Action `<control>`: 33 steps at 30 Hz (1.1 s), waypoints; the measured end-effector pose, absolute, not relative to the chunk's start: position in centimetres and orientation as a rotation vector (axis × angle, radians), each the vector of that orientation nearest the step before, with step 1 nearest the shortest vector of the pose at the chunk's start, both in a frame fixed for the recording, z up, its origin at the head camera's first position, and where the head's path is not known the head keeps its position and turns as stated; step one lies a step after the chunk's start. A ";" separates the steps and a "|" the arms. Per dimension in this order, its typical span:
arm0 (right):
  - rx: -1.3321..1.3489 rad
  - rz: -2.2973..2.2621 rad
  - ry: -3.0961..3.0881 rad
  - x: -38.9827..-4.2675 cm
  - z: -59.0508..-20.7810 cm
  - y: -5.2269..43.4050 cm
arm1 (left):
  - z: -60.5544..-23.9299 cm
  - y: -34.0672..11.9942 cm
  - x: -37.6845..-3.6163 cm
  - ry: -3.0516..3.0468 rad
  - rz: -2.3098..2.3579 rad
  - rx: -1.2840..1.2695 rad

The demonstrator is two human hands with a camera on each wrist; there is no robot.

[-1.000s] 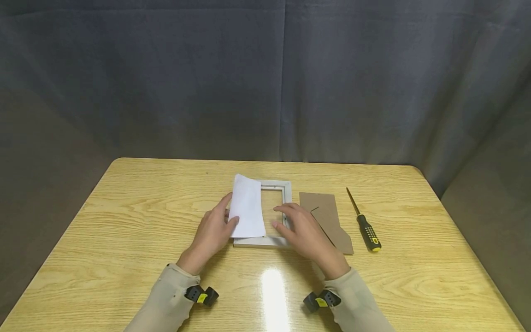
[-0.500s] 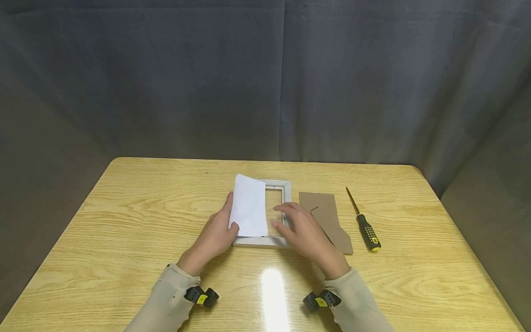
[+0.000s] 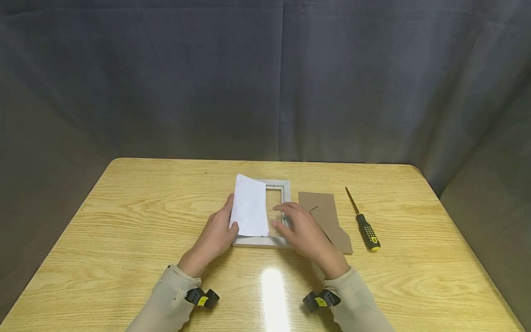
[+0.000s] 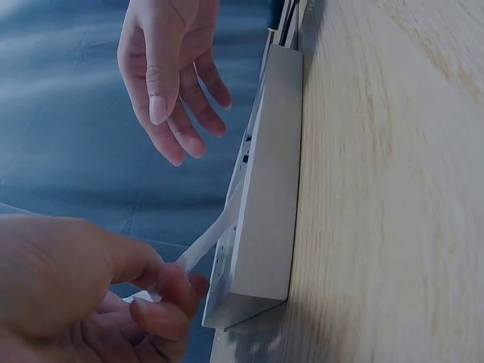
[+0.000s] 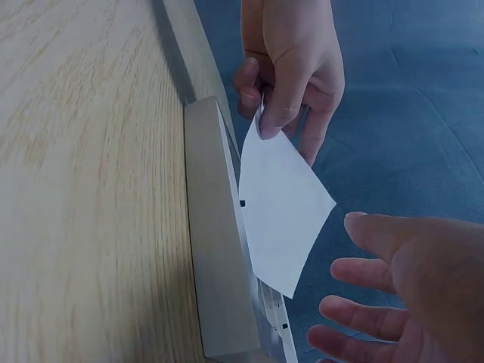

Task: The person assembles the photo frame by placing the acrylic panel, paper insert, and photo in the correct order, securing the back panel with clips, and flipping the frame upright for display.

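Observation:
My left hand (image 3: 215, 233) pinches a white sheet of paper (image 3: 250, 207) by its left edge, thumb on top and fingers beneath. Tilted, the sheet covers the left part of a white picture frame (image 3: 265, 241) lying on the table; its right edge dips into the frame's opening in the right wrist view. My right hand (image 3: 304, 230) hovers over the frame's right side, its fingers spread and relaxed, holding nothing. Seen from the left wrist, the right hand (image 4: 174, 83) is apart from both paper and frame (image 4: 265, 181).
A brown backing board (image 3: 325, 214) with a dark slit lies right of the frame, partly behind the right hand. Further right is a screwdriver (image 3: 367, 230) with a black and yellow handle. The wooden table (image 3: 124, 221) ends at a dark curtain (image 3: 199, 92).
The paper has shifted slightly to the right and flattened over the frame, the left hand moving with it. The right hand stays in place.

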State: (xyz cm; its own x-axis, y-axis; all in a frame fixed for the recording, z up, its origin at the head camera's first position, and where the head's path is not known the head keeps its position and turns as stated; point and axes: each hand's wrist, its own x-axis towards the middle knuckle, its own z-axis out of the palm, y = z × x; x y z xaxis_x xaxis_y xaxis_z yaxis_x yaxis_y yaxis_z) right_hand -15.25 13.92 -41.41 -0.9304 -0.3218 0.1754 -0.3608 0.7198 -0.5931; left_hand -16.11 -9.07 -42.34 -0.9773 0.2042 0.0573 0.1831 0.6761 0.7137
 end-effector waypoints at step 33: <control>0.574 1.032 -2.842 -15.5 -41.5 14.0 | -43.3 -7.5 -15.7 2.950 1.073 0.244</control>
